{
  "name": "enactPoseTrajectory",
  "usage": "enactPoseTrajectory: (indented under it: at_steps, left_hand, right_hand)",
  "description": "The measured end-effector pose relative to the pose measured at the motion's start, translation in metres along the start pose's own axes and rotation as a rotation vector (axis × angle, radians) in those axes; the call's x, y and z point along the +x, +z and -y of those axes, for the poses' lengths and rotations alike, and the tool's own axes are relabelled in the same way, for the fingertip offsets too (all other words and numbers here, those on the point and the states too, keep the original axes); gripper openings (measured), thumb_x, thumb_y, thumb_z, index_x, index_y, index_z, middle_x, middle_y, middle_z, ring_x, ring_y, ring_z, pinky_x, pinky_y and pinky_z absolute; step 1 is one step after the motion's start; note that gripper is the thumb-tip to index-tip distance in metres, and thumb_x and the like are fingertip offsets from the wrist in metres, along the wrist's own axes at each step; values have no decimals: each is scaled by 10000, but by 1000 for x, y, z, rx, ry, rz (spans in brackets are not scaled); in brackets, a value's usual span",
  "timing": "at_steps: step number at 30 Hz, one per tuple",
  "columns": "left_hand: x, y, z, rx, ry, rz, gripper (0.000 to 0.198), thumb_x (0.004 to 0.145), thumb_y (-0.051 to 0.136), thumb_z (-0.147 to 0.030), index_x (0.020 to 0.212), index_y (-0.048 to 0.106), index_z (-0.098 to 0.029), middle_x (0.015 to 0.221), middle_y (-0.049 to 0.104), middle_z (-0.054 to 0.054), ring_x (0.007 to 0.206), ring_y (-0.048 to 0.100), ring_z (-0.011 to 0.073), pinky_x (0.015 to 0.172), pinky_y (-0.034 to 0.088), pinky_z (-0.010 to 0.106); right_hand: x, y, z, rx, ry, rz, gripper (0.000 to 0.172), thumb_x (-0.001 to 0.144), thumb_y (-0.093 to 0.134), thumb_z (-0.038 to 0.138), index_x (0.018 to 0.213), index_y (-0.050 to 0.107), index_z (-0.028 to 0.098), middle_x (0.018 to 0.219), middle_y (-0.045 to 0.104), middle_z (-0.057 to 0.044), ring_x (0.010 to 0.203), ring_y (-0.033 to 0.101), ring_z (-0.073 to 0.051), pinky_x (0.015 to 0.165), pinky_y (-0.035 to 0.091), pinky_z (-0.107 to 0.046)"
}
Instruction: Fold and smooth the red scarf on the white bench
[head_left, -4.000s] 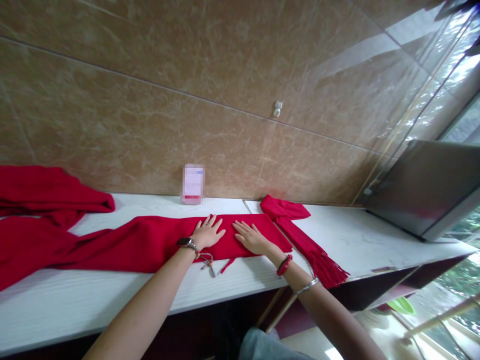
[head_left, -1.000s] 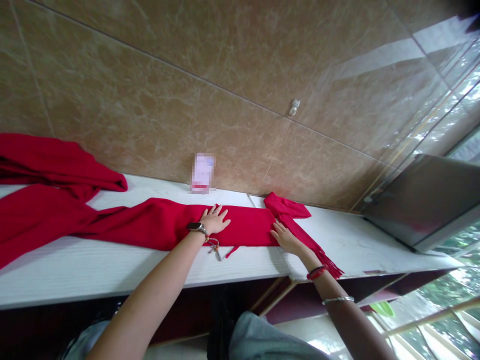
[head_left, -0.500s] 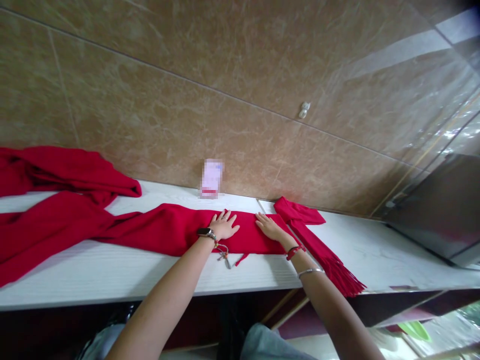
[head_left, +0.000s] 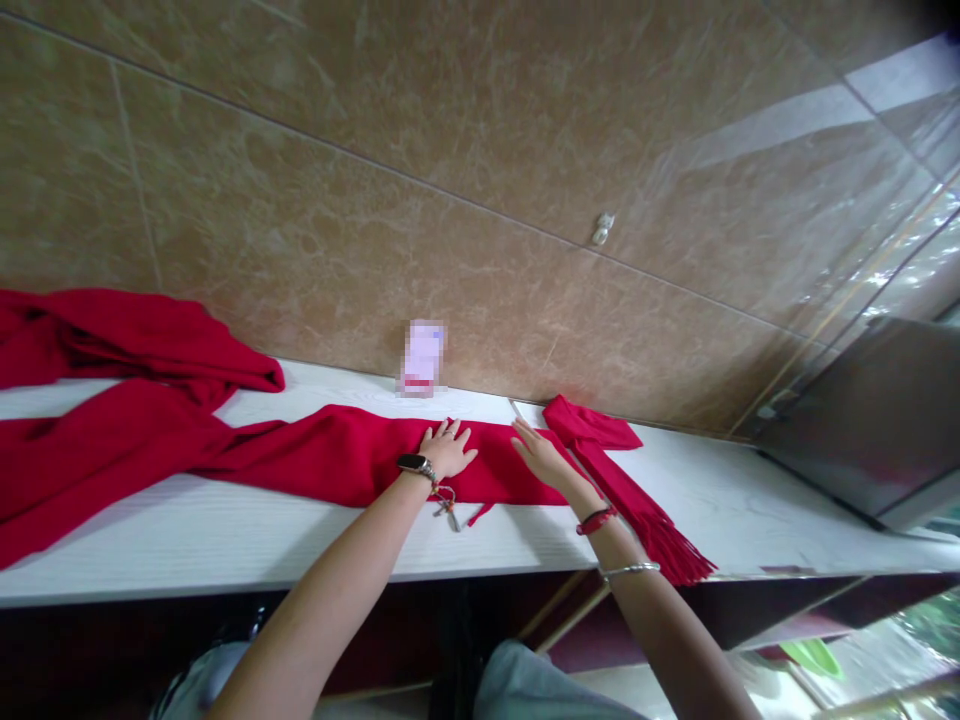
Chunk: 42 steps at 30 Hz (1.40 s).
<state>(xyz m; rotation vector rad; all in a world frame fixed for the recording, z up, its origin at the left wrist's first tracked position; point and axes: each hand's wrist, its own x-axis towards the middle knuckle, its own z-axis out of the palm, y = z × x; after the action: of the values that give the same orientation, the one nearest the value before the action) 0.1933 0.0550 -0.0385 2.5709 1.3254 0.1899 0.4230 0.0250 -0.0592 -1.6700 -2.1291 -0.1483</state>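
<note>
A long red scarf lies stretched along the white counter. My left hand rests flat on it, fingers spread, a watch and a bead bracelet on the wrist. My right hand lies flat on the same scarf just to the right, fingers extended. Beside it a second, folded red scarf runs toward the counter's front edge, its fringe hanging at the edge.
More red cloth is bunched at the far left against the brown tiled wall. A small pink-white box stands at the back of the counter. A dark flat appliance sits at the right end.
My right hand has slid left along the scarf, from the folded scarf's edge back toward my left hand. The left hand has stayed pressed in place.
</note>
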Motion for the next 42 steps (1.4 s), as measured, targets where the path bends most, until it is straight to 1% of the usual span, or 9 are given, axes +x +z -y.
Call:
enactPoseTrajectory:
  at_steps: [5,11,17,23,27,31,34,38,42]
  left_hand:
    - [-11,-14,-5,33,-15,129,564,881,246,-442,1383,236,-186,1464,93,78,1331,98,258,1038,170,482]
    - [-31,-33,11,122,5,275,561,839,382,-395,1366,273,-237,1440,177,75,1308,210,237,1023,240,441]
    - [-67,-71,62,190,-84,264,597,833,382,-424,1376,252,-211,1453,110,90,1324,123,269,1028,195,470]
    - [-102,-96,120,248,-267,187,601,847,349,-420,1382,244,-168,1454,111,124,1320,127,286,1031,195,418]
    - [-127,-104,155,269,-350,81,607,837,353,-444,1377,256,-187,1454,123,116,1320,122,296,1024,197,442]
    - [-159,-114,183,184,-414,166,755,728,494,-504,1357,290,-141,1419,234,152,1297,216,289,1013,250,385]
    - [-180,-121,198,88,-444,216,746,634,611,-382,1305,376,-160,1359,370,138,1216,383,263,971,323,329]
    - [-195,-124,218,84,-439,57,477,612,588,-176,1089,576,-170,1167,577,105,1073,526,246,913,383,307]
    - [-207,-134,235,-121,-402,-334,288,669,578,-301,916,627,-163,1047,636,90,1018,554,257,911,394,349]
  right_hand:
    - [-5,16,47,40,-9,145,547,895,293,428,1311,374,82,1369,349,-169,1285,257,-247,1035,268,-434]
    - [-8,25,50,-38,3,226,513,902,311,376,1320,354,82,1381,324,-174,1290,242,-261,1020,266,-467]
    - [3,20,55,-67,-43,197,482,878,376,338,1284,408,79,1350,374,-181,1280,268,-266,1025,275,-445]
    - [37,20,117,-25,-190,129,486,880,370,348,1301,386,105,1350,378,-169,1287,253,-264,1011,296,-452]
    - [54,21,172,32,-243,206,540,886,344,372,1311,359,38,1368,332,-206,1287,244,-279,1024,281,-431]
    - [63,32,204,56,-232,302,562,886,333,392,1339,317,61,1395,289,-188,1297,216,-276,1025,273,-428]
    - [64,44,210,33,-196,436,567,877,331,436,1356,302,135,1405,286,-157,1287,235,-298,987,302,-489]
    - [59,54,209,-23,-184,512,564,864,342,452,1348,324,164,1419,253,-153,1293,197,-331,965,269,-576]
    - [51,56,206,-39,-206,454,524,876,336,422,1342,338,181,1418,256,-154,1300,174,-324,962,250,-592]
